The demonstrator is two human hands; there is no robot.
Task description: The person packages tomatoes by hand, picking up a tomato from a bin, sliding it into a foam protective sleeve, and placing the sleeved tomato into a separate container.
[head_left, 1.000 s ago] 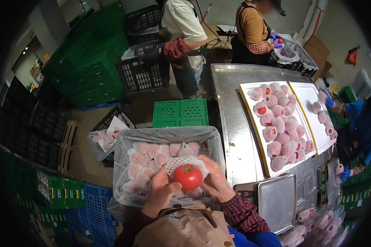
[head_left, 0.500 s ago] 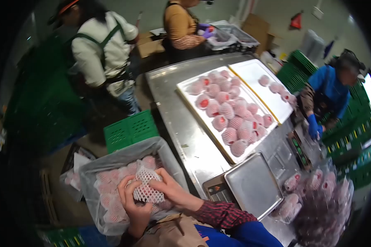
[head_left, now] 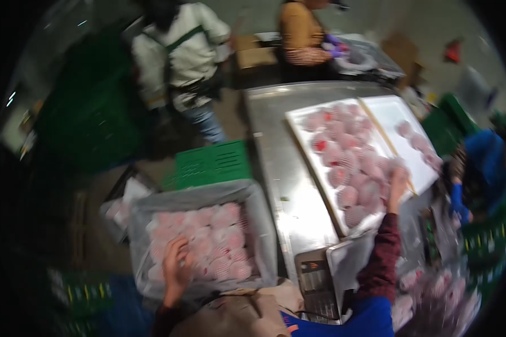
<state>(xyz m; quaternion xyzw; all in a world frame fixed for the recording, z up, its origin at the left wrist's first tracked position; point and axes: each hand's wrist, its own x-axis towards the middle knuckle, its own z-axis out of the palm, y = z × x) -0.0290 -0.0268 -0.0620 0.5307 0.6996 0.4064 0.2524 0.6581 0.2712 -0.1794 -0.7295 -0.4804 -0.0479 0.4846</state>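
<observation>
My left hand hovers low over the lined crate, its fingers loosely bent and apart, with nothing visible in them. Beneath it lie rows of round red fruits in pinkish-white foam nets. Stretched out across the table, my right hand has its fingers around a net-wrapped fruit at the right side of the white tray; motion blur softens the grip. More net-wrapped fruits fill that tray.
A second white tray holds several fruits. A scale stands at the metal table's near edge. Bagged fruits lie at right. A green crate sits behind the lined one. Co-workers stand at the far side and right.
Both hands were on one net-wrapped fruit over the lined crate. My right hand has left it and swung right to the tray; my left stays above the crate. The view has shifted.
</observation>
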